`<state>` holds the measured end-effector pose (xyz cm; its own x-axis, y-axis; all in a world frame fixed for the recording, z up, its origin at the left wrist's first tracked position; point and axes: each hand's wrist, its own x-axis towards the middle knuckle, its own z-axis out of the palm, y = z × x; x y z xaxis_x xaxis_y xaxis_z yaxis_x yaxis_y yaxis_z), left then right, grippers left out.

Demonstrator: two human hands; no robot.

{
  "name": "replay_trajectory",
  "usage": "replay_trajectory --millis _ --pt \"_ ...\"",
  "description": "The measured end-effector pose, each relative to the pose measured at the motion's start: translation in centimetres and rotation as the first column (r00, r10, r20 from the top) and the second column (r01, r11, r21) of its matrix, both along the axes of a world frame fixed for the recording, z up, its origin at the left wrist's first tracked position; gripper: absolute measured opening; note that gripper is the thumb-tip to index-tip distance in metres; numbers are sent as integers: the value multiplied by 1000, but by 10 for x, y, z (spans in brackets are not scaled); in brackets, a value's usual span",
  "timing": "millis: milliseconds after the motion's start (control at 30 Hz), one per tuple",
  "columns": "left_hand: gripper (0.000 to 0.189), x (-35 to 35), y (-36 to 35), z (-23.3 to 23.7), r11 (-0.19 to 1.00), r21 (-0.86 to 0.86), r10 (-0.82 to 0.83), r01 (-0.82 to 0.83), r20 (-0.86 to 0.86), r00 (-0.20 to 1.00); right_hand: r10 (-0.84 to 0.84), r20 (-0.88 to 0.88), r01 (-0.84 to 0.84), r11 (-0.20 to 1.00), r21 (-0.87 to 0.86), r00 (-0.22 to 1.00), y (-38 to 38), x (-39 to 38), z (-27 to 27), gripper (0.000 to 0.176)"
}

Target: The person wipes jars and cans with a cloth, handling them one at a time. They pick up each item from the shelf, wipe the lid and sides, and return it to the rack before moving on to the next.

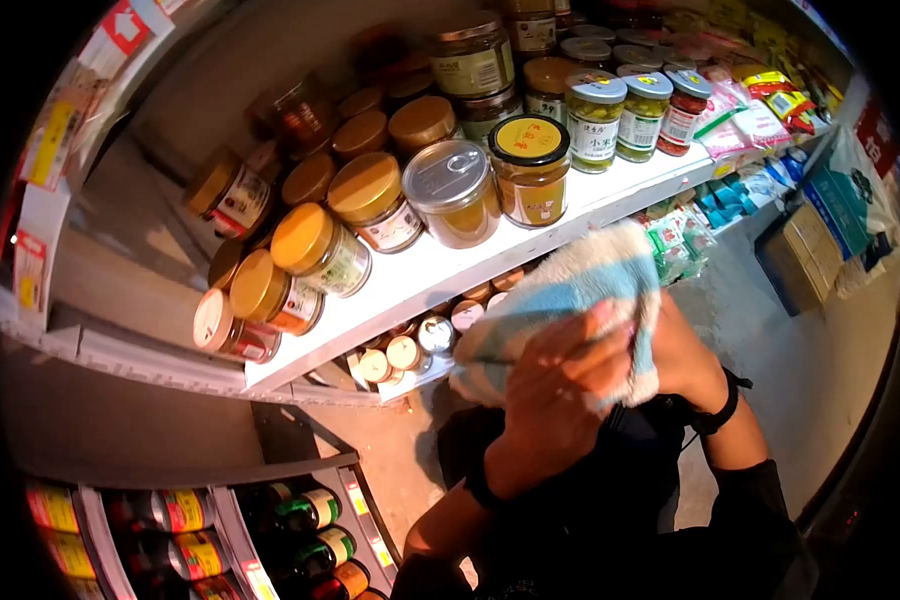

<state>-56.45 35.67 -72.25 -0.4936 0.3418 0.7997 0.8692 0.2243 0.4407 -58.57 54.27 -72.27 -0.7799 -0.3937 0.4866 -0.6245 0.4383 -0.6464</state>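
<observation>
A striped blue and cream cloth (560, 280) is held in front of the shelf edge, between my two hands. My left hand (560, 380) presses on the cloth's near side, its fingers bent and slightly blurred. Partly behind the cloth, my right hand (680, 350) grips its right side, and its fingers are mostly hidden. Just beyond the cloth, a jar with a yellow and black lid (532, 185) stands on the white shelf (560, 228), beside a jar with a silver lid (452, 195). Whatever lies inside the cloth, if anything, is hidden.
Gold-lidded jars (320, 250) crowd the shelf's left part. Small labelled jars (595, 125) and packets (740, 110) stand farther right. Bottles (320, 510) lie in a lower rack at the bottom left. A cardboard box (800, 255) sits at the right.
</observation>
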Motion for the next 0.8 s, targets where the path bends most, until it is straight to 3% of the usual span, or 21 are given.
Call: replay_trajectory --millis 67,100,167,200,233,300,367,400,433,500,633,700,733,767,800 --pt "25 -1 -6 -6 996 36 -85 85 16 996 -17 166 50 980 -194 986 -5 1 6 51" --pt "24 -6 -11 -8 987 70 -149 147 32 988 -33 171 64 982 -180 985 -9 -1 16 51" --pt "25 -15 -18 -9 971 133 -206 200 30 978 -69 -27 69 997 -16 997 -13 -4 36 55" --pt "25 -23 -21 -12 927 272 -276 258 30 961 -114 -126 137 972 191 985 -14 -7 43 58" --pt "26 -27 -25 -13 866 397 -341 305 23 940 -116 -159 157 949 273 980 -13 -12 52 68" --pt "26 -29 -34 -13 850 426 -362 309 48 931 -211 -106 227 960 165 972 -17 -18 68 77" --pt "25 -18 -37 -14 803 588 -344 94 328 880 -210 -202 243 957 157 957 -13 -27 84 84" --pt "25 -21 -33 -21 760 644 -423 86 390 818 -209 -207 238 964 123 956 -10 -31 91 85" --pt "25 -24 -31 -23 756 648 -431 93 386 816 -211 -229 235 969 83 950 -6 -34 97 87" --pt "32 -27 -23 -26 754 652 -587 84 609 534 -192 -259 227 967 112 947 5 -46 107 88" --pt "35 -38 14 -49 736 665 -627 124 602 494 -247 -341 305 944 128 907 30 -66 117 93" --pt "33 -42 26 -66 734 665 -643 137 616 455 19 -507 81 981 175 862 34 -99 131 92" --pt "32 -44 34 -70 708 689 -678 156 603 420 -48 -559 167 972 165 828 36 -105 126 90" --pt "32 -45 41 -73 678 715 -714 171 585 384 -37 -496 150 971 189 867 37 -109 131 85" --pt "32 -47 45 -75 713 676 -684 187 611 399 34 -580 51 990 131 814 38 -131 125 84"
